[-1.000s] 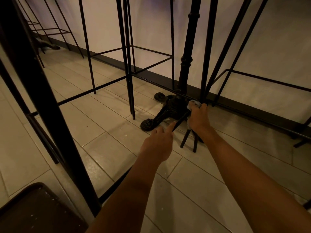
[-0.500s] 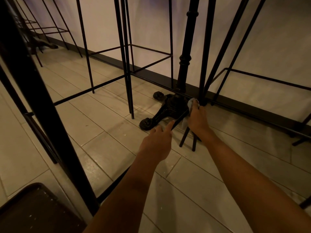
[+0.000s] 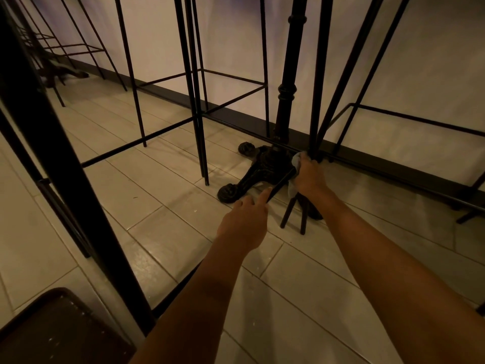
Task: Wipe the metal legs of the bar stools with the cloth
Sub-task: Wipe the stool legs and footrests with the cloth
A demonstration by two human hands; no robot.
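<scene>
Thin black metal stool legs (image 3: 320, 74) rise from a low joint near the floor. My right hand (image 3: 309, 177) grips a pale blue-grey cloth (image 3: 295, 162) around that joint, low on the legs. My left hand (image 3: 245, 224) holds the stool's lower crossbar (image 3: 282, 183), its fingers curled onto the bar's near end. The short feet of the stool (image 3: 294, 216) stand on the tile just below my right wrist.
An ornate black cast-iron table base (image 3: 258, 169) and its column (image 3: 287, 95) stand right behind the hands. More black stool frames (image 3: 195, 88) crowd left and right. A dark baseboard (image 3: 393, 164) runs along the white wall. A brown stool seat (image 3: 52, 329) sits at the bottom left.
My right hand with the cloth has slid slightly up and away along the legs. My left hand stays on the crossbar.
</scene>
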